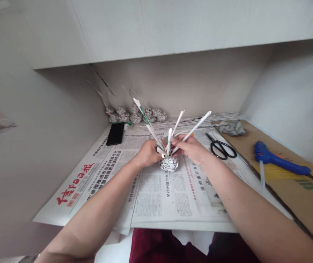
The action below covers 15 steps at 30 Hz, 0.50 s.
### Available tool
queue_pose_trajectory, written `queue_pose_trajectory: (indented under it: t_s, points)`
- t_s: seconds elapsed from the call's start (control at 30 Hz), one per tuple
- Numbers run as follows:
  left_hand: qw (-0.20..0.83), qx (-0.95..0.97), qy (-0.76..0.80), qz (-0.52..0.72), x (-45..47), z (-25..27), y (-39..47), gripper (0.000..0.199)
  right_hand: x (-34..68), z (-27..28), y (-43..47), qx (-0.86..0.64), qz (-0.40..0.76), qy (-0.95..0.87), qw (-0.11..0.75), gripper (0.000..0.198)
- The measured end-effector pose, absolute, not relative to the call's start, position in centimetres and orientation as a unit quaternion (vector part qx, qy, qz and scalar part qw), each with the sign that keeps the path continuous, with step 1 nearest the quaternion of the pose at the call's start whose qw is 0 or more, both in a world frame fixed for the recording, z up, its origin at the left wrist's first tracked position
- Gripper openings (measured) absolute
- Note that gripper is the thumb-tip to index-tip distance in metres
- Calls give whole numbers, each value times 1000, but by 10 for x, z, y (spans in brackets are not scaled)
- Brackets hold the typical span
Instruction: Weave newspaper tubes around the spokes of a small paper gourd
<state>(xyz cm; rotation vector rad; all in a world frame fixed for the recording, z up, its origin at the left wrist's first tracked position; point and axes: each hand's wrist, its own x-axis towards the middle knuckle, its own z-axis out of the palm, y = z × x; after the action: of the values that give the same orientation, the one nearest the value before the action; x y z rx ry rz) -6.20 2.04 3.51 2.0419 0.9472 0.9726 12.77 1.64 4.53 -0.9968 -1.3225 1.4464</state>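
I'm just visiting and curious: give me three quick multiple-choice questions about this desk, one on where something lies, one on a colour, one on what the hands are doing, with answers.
1. Where does the black flat phone lie?
A. On the brown cardboard sheet
B. On the spread newspaper, left of the hands
C. On the shelf above

2. What colour is the plastic glue gun?
A. Red
B. Green
C. Blue

3. What are the left hand and right hand doing?
A. Both grip the small woven ball of rolled newspaper tubes
B. Both lie flat on the desk
C. One holds the scissors

Answers: 1 B, it rests on the newspaper at the far left; 2 C, its body is blue; 3 A, the fingers close around the tubes above the ball, while the black-handled scissors lie untouched.
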Motion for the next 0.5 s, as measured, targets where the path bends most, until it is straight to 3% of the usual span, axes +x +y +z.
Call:
queue_pose_trajectory:
  t_s: [0.13, 0.27, 0.37, 0.5]
  points:
    - [354, 787, 351, 363, -64, 32, 23, 25, 132, 46, 16, -384, 573, -583, 430, 27]
    - [351, 788, 350, 365, -64, 31, 24, 22, 129, 48, 18, -409, 521, -541, 519, 27]
    - [356, 794, 337, 360, -62, 32, 23, 17, 127, 53, 18, -411, 492, -505, 578, 37]
    - [359, 795, 326, 363, -61, 34, 21, 14, 131, 67, 11, -398, 473, -527, 584, 63]
